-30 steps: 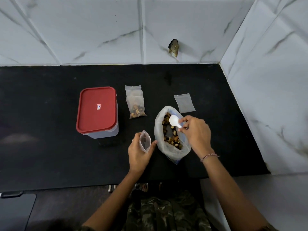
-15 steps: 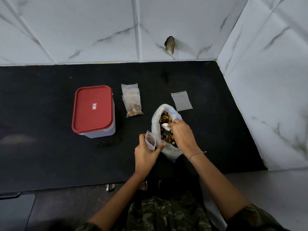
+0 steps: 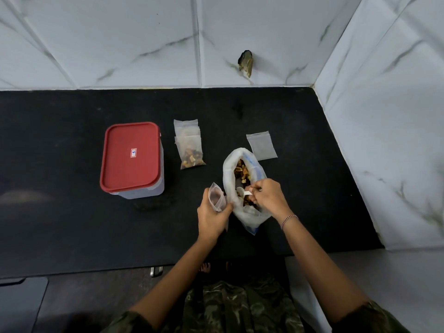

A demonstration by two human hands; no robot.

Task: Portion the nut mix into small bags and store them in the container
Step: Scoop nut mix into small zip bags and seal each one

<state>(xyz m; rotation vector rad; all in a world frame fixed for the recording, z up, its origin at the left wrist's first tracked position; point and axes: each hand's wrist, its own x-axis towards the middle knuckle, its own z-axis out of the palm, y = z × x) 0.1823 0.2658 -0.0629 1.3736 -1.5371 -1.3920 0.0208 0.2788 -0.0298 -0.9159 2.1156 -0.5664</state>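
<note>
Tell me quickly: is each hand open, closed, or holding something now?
Left hand: closed on the small bag.
Right hand: closed on the white scoop, inside the large nut bag.

Red lid (image 3: 131, 155), black counter (image 3: 60, 224), grey-veined white tiles (image 3: 120, 39), camouflage clothing (image 3: 240, 306).

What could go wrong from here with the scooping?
1. The small bag is held by the left hand alone and its mouth is narrow, so nuts could spill off the scoop onto the counter.
2. The big bag is soft and slumped open; the right hand digging in could tip it.
3. The container has its lid on; storing needs a free hand.
</note>
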